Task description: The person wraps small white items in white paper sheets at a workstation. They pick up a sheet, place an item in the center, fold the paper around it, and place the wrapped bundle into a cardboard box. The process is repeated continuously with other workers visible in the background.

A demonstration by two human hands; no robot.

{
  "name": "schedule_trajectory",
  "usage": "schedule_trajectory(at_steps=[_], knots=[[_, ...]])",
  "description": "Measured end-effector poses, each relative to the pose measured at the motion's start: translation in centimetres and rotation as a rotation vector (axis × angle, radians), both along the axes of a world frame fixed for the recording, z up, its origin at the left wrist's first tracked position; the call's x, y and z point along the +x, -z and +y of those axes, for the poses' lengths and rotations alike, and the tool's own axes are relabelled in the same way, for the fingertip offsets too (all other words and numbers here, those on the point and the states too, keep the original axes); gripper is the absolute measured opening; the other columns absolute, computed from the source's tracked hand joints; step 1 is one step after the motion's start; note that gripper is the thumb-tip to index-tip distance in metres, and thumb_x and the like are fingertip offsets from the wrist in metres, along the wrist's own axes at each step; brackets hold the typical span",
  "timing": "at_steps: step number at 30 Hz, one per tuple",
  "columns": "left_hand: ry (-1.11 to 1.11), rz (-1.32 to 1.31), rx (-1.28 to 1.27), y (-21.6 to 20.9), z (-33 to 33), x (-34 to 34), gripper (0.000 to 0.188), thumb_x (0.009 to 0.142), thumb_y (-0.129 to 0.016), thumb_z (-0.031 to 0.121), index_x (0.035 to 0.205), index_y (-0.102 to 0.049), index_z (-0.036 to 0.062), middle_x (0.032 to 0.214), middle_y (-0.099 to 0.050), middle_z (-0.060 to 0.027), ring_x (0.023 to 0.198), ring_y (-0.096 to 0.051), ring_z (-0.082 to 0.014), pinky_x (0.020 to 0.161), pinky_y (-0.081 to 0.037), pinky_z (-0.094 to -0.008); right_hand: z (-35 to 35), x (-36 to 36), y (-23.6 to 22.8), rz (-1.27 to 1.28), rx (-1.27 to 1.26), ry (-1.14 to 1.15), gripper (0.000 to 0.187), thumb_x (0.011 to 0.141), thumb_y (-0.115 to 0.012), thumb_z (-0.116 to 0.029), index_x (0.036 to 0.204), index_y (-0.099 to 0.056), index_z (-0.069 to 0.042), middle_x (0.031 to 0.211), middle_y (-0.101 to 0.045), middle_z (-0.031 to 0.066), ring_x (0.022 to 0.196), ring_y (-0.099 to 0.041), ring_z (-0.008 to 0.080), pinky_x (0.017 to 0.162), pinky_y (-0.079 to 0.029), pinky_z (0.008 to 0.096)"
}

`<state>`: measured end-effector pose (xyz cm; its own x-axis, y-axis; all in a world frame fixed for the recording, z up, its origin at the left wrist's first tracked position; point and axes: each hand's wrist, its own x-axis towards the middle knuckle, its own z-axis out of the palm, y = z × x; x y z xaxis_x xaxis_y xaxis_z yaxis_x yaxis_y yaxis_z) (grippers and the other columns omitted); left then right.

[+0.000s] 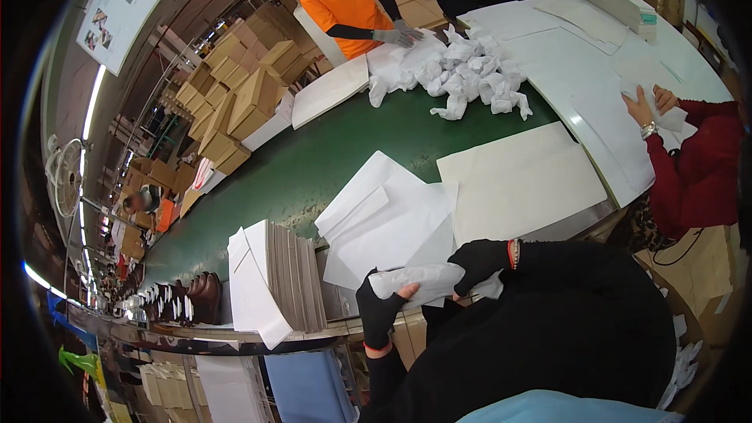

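Note:
My left hand, in a black fingerless glove, grips one end of a rolled-up bundle of white tissue paper. My right hand, gloved the same way, closes on the other end, where a loose tail of paper hangs out. Whether anything is wrapped inside is hidden. Just beyond my hands, loose white paper sheets overlap at the belt's near edge. To their right lies a cream-coloured board.
A green conveyor belt curves past me, with crumpled white paper bundles piled at its far side. A tall paper stack and brown shoes stand left. A co-worker in orange works opposite; one in red works right.

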<state>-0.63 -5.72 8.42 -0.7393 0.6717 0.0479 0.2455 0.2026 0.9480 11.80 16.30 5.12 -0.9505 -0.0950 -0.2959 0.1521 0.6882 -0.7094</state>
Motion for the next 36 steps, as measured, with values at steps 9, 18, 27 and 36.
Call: schedule_trajectory(at_steps=[9,18,27,36], knots=[[0.138,-0.535,0.358,0.6,0.2,1.0,0.06,0.065,-0.074,0.038,0.108,-0.056,0.0,0.09,-0.057,-0.0064,0.084,-0.057,-0.0169,0.075,-0.046,-0.0286,2.0,-1.4,-6.5,-0.137,-0.632,-0.57,0.04,0.081,-0.075,-0.022,0.108,-0.064,0.006,0.103,-0.069,0.0126,0.097,-0.06,0.0148,0.086,-0.045,0.0299],[-0.069,-0.238,0.398,-1.2,1.4,1.7,0.056,0.063,-0.078,0.027,0.107,-0.056,0.0003,0.091,-0.058,-0.0055,0.082,-0.058,-0.0175,0.073,-0.047,-0.028,2.7,-1.5,-5.0,0.572,-0.476,0.157,0.048,0.067,-0.079,-0.002,0.109,-0.057,-0.005,0.098,-0.06,0.0047,0.092,-0.058,0.0132,0.082,-0.048,0.0293],[-0.165,0.128,0.336,-2.4,3.1,3.0,0.05,0.059,-0.087,0.017,0.097,-0.061,-0.003,0.091,-0.065,-0.0099,0.083,-0.063,-0.0178,0.075,-0.051,-0.0303,-0.7,0.2,-5.3,0.464,-0.73,0.466,0.041,0.099,-0.041,-0.019,0.132,-0.048,0.004,0.127,-0.058,0.0119,0.111,-0.057,0.0189,0.098,-0.042,0.0299],[0.026,0.063,0.364,-4.8,5.5,4.6,0.03,0.072,-0.076,0.01,0.095,-0.063,-0.0029,0.097,-0.066,-0.0112,0.083,-0.06,-0.0135,0.075,-0.047,-0.0275,-1.8,-0.3,-4.3,0.581,-1.036,0.358,0.049,0.068,-0.083,-0.019,0.11,-0.062,-0.003,0.103,-0.068,0.006,0.096,-0.062,0.0117,0.086,-0.049,0.0291]])
